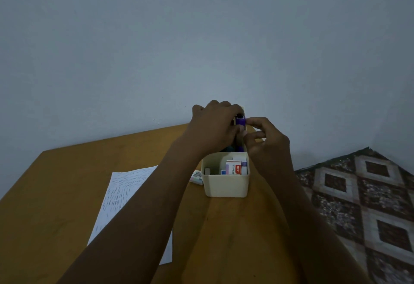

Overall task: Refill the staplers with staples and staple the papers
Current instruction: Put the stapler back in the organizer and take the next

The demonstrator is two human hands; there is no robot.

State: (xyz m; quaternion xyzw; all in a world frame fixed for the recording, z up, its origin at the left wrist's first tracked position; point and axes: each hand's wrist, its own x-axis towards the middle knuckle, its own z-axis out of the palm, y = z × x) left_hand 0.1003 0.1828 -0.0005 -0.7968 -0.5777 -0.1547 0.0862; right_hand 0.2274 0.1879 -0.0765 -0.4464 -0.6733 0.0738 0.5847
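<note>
Over one wooden table [56, 183], beside one sheaf of marked paper [125, 194] and one cream bin [226, 185] holding several staple boxes [234, 167], two hands hold one purple stapler [240, 122] just behind the bin. The left hand [212, 127] is curled round it and the right hand [268, 145] pinches its side. Its long axis runs away from the person, metal end farthest.

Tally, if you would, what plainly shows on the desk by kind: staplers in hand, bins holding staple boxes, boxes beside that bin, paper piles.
Purple stapler: 1
Cream bin: 1
Small box beside the bin: 1
Paper pile: 1
Total: 4
</note>
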